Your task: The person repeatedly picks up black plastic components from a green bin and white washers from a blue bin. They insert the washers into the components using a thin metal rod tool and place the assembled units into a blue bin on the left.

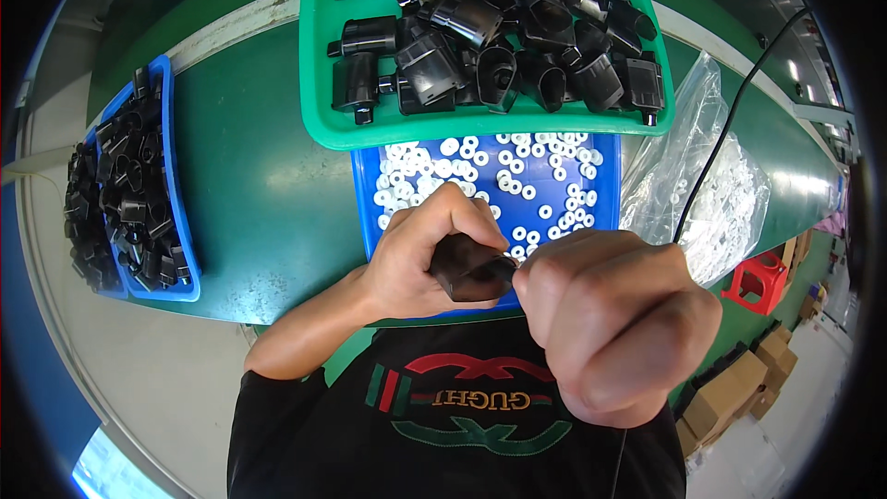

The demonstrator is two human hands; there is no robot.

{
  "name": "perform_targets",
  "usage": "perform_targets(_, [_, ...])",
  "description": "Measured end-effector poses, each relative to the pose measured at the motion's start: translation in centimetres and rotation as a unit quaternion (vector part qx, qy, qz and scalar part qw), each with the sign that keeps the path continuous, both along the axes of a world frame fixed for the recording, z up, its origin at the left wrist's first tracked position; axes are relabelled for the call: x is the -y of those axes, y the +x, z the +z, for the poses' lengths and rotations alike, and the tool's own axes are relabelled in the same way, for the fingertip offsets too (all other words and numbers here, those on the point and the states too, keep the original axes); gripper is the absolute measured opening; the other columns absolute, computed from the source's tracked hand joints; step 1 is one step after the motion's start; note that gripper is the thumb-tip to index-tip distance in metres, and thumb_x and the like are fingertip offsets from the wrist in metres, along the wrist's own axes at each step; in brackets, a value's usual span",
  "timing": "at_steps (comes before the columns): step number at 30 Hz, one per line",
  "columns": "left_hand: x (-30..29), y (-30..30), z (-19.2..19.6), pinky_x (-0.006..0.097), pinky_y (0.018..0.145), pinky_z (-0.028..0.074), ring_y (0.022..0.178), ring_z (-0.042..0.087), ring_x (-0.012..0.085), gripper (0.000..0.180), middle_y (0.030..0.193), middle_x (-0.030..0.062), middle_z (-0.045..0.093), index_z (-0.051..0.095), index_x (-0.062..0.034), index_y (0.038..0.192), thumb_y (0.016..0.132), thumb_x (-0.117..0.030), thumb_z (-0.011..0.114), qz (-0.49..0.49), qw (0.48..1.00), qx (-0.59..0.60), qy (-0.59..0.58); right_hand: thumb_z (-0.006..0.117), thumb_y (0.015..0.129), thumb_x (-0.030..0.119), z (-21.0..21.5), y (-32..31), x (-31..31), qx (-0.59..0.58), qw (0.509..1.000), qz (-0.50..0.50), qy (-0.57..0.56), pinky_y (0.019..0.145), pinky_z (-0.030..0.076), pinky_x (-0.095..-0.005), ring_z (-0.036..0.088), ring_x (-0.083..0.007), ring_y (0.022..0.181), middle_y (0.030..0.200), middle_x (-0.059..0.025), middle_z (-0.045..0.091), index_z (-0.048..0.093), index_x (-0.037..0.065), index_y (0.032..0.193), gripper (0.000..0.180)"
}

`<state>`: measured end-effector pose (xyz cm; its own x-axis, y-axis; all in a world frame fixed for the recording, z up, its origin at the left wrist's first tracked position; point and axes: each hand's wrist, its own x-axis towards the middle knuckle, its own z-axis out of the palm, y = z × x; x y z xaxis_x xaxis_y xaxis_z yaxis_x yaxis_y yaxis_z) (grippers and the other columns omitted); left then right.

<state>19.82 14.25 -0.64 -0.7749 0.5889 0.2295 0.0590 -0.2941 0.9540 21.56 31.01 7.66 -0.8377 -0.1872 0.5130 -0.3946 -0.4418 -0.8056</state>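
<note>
My left hand [411,254] is wrapped round a black hollow plastic part [467,270], held over the front of a blue tray [365,187]. Close to the camera, my right hand [614,319] is closed in a fist, its knuckles against the part's narrow dark end. Whatever sits inside that fist is hidden. White ring-shaped washers [528,192] lie scattered in the blue tray below both hands. Beyond it, a green tray [407,136] is heaped with similar black parts [430,65], some with a shiny panel.
On the left, blue bins [189,288] hold more black parts. A clear plastic bag [730,212] of white washers lies at right, crossed by a black cable [716,152]. The green table [259,185] carries the trays. A red stool [758,282] and cardboard boxes [735,397] stand on the floor.
</note>
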Motion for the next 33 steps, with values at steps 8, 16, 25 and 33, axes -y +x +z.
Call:
perform_targets(8, [-0.2, 0.3, -0.1, 0.025, 0.056, 0.039, 0.062, 0.051, 0.0083, 0.042, 0.074, 0.0015, 0.056, 0.048, -0.0072, 0.097, 0.072, 0.007, 0.079, 0.005, 1.0, 0.009, 0.02, 0.068, 0.07, -0.015, -0.7, -0.3, 0.4, -0.016, 1.0, 0.016, 0.009, 0.039, 0.029, -0.0277, 0.043, -0.0151, 0.048, 0.064, -0.0053, 0.055, 0.053, 0.005, 0.072, 0.025])
perform_targets(16, [0.4, -0.3, 0.2, 0.028, 0.059, 0.046, 0.068, 0.057, 0.0116, 0.045, 0.082, 0.0043, 0.061, 0.049, -0.0067, 0.096, 0.071, 0.0, 0.085, 0.011, 1.0, 0.004, 0.005, 0.069, 0.073, -0.011, -1.8, -0.1, 0.8, 0.007, 1.0, -0.007, 0.021, 0.04, 0.029, -0.0277, 0.043, -0.0143, 0.047, 0.06, -0.0032, 0.053, 0.052, 0.006, 0.072, 0.024])
perform_targets(25, [1.0, -1.4, -0.4, 0.028, 0.061, 0.048, 0.07, 0.059, 0.0144, 0.045, 0.081, 0.0083, 0.061, 0.047, -0.0044, 0.099, 0.073, 0.0, 0.084, -0.01, 0.994, -0.099, -0.043, 0.068, 0.074, -0.003, -2.5, 0.6, 0.6, 0.014, 0.999, -0.042, -0.002, 0.042, 0.032, -0.028, 0.045, -0.0148, 0.049, 0.06, -0.0028, 0.051, 0.054, 0.006, 0.073, 0.016])
perform_targets(33, [1.5, -2.4, 2.1, 0.022, 0.055, 0.043, 0.063, 0.054, 0.0105, 0.043, 0.077, 0.0112, 0.059, 0.045, -0.0025, 0.1, 0.07, 0.018, 0.067, 0.052, 0.989, -0.136, -0.024, 0.065, 0.067, 0.001, 1.2, 1.5, -5.1, -0.059, 0.964, -0.134, 0.223, 0.047, 0.041, -0.0284, 0.052, -0.0179, 0.057, 0.067, -0.004, 0.051, 0.062, 0.005, 0.08, 0.014])
